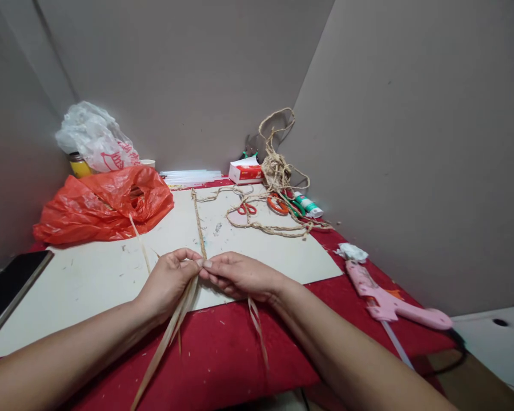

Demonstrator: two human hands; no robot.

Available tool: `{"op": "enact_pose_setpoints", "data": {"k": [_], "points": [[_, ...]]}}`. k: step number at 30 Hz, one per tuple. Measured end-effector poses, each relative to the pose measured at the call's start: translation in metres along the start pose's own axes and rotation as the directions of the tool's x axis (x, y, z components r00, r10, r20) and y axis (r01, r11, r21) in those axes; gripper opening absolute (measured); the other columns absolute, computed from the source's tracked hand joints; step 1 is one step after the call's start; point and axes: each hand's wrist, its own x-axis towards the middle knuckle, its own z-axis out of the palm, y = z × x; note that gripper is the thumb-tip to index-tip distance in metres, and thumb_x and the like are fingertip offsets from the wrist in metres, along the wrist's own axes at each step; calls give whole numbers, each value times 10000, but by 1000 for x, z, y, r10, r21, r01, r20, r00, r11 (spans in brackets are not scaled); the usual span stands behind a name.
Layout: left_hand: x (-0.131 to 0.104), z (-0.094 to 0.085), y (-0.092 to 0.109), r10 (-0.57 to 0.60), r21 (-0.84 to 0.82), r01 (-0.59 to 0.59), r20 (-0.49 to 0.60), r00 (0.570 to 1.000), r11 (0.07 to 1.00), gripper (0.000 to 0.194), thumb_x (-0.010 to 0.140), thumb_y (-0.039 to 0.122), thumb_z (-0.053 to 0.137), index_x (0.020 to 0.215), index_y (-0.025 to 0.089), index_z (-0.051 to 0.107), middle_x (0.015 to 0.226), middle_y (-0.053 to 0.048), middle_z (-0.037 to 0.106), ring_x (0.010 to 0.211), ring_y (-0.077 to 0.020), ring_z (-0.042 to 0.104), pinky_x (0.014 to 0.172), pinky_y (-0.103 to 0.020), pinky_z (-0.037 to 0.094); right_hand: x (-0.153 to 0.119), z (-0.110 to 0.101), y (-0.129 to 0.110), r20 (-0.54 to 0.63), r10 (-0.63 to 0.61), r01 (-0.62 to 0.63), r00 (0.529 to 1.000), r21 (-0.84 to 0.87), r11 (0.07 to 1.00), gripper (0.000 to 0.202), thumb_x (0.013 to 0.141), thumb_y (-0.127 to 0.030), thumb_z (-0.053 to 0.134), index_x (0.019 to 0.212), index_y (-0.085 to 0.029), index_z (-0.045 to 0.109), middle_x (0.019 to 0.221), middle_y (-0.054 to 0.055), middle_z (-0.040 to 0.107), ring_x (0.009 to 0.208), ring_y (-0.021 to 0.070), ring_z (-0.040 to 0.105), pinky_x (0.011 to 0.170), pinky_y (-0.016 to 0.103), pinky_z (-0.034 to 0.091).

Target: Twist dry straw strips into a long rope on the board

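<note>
I see the left hand (167,282) and right hand (242,277) meeting, fingertips pinched narrow on the near end of the cord (199,225). Cord is formed from there to the board's (98,291) far edge; loose strands (169,331) hang unworked off the table (223,354). Tangled bundle (276,171) lies far right; I can't tell total length left.

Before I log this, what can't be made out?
All head view:
- Working end of the braid: covered by fingers of the left hand and right hand.
- Red bag: contents mostly hidden by its plastic.
- Black slab: cut off by left edge.
- Box: print too small.
- Jar: partly behind bags.
</note>
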Motion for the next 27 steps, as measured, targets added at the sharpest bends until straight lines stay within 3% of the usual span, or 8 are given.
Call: {"op": "enact_pose_setpoints", "data": {"k": [9,18,27], "points": [[-1,-4,2,36,158,-21,-97,995,987,241,699,354,697,755,145,590,603,6,633,572,-103,554,613,-219,420,-1,-2,3,91,-19,7,996,132,991,285,816,-386,567,684,-135,534,437,-115,244,367,22,116,327,145,90],[4,-11,13,-59,126,51,62,996,991,235,690,332,708,699,148,563,534,40,555,524,-72,459,553,-189,352,0,5,8,60,-33,11,998,336,942,187,819,-266,540,832,-103,631,434,-120,211,375,30,76,331,148,73],[-3,-5,29,-136,265,108,89,987,958,90,765,224,568,797,139,568,564,24,543,456,-48,400,445,-157,267,-1,22,8,-200,6,50,980,276,960,132,745,-243,543,724,-125,599,401,-117,256,342,23,104,327,166,51]]}}
